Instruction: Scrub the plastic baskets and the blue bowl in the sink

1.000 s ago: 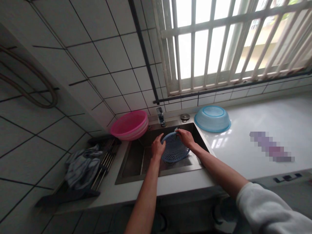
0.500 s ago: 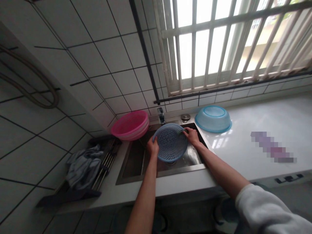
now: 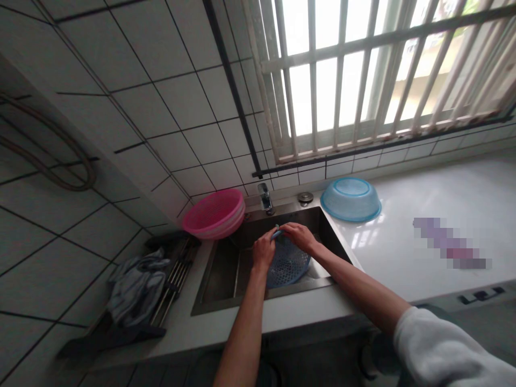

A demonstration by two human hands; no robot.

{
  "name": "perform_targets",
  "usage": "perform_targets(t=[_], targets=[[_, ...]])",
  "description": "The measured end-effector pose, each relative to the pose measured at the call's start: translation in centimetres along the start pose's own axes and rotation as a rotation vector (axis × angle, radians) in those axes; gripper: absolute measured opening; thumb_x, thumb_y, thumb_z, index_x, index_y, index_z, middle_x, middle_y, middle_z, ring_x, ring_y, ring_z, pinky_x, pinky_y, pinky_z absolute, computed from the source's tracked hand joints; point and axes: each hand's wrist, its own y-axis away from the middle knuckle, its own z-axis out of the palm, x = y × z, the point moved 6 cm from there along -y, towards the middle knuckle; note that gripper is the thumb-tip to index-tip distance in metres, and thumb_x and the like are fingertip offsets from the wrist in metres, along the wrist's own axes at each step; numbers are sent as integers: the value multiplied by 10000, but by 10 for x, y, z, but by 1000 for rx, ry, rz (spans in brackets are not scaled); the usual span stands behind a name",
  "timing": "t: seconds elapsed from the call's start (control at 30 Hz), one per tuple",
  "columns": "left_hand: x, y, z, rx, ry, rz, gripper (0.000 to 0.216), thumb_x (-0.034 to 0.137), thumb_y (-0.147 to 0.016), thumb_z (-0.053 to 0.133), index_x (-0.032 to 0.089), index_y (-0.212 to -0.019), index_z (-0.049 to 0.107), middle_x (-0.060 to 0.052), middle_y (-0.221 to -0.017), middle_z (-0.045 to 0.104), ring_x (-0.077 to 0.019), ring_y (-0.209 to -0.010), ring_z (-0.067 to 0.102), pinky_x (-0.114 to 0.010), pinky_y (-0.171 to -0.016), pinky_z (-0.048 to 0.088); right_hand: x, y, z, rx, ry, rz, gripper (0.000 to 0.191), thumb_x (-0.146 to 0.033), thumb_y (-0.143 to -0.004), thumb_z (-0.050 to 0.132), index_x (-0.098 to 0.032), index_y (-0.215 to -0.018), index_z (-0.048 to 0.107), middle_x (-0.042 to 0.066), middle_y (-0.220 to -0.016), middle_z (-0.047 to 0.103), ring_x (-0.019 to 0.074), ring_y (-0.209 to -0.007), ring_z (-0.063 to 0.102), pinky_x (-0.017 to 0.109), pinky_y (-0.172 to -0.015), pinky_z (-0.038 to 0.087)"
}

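A blue-grey plastic colander (image 3: 289, 263) with a pierced pattern is held tilted in the sink, its holed side facing me. My left hand (image 3: 264, 250) is closed on its rim at the upper left. Close beside it, my right hand (image 3: 297, 236) has its fingers curled over the same stretch of rim. Between the fingertips of both hands shows a small pale greenish bit, too small to name. The inside of the colander is mostly turned from view.
The steel sink (image 3: 220, 269) has a faucet (image 3: 265, 197) behind it. A pink basin (image 3: 213, 215) leans at its back left corner, and an upturned blue basin (image 3: 350, 200) stands right. Grey cloth (image 3: 139, 285) lies by a metal rack (image 3: 175, 282). A blurred-out item (image 3: 451, 242) lies on the counter.
The colander has tipped from showing its open inside to showing its outside, and sits lower. My right hand has moved left along the rim, close to my left hand.
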Motion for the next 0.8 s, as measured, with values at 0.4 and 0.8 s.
perform_targets(t=[0.4, 0.8], targets=[[-32, -1, -9, 175, 107, -239, 410, 238, -968, 642, 275, -1376, 672, -65, -1283, 764, -218, -1163, 730, -323, -1020, 548, 68, 16, -21, 145, -22, 371, 251, -205, -959, 643, -254, -1182, 748, 55, -1133, 796, 241, -1033, 752, 340, -951, 556], [-20, -2, -1, 78, 102, -76, 338, 260, -1020, 582, 305, -1327, 714, -21, -1344, 734, -201, -1255, 688, -328, -1107, 515, 21, 5, 3, 20, 66, 144, 284, -251, -1004, 629, -284, -1277, 700, 55, -1237, 751, 214, -1066, 738, 299, -948, 554]])
